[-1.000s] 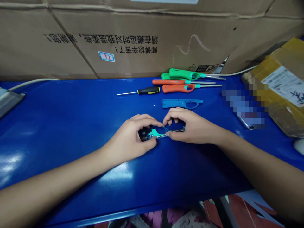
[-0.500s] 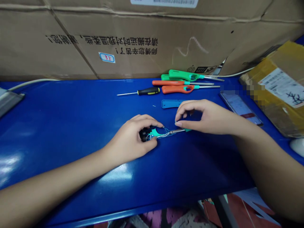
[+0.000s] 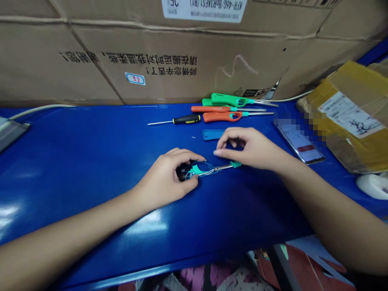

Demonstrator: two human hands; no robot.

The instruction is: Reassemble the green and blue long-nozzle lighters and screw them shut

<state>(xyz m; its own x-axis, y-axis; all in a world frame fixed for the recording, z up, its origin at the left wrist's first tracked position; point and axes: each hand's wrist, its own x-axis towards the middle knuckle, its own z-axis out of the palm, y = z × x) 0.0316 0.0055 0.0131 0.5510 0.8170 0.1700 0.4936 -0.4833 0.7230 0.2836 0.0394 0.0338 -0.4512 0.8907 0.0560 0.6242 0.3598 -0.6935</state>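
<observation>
My left hand (image 3: 165, 173) is closed around the handle of an opened blue gas lighter (image 3: 201, 174), its fingers and thumb on either side of the casing. Inside it show a teal trigger (image 3: 196, 169), thin white wires and dark parts, partly hidden by the hand. A metal tube (image 3: 224, 166) runs right from the casing and bears a teal collar (image 3: 235, 164). Just above the tube hovers my right hand (image 3: 242, 147), its thumb and forefinger brought together in a pinch; anything between them is too small to make out. Behind it lies a blue casing half (image 3: 212, 134), partly covered.
Farther back lie a black-and-yellow screwdriver (image 3: 187, 119), orange lighters (image 3: 222, 117) and green lighters (image 3: 228, 99). A tiny pale piece (image 3: 193, 137) is near the casing half. A phone (image 3: 298, 141), a taped parcel (image 3: 348, 109) and a white mouse (image 3: 372, 186) stand right. A large carton (image 3: 100, 72) walls the back.
The view has tilted and shifted slightly. My right hand has moved a little left along the tube, uncovering more of the teal collar. My left hand keeps its hold on the lighter.
</observation>
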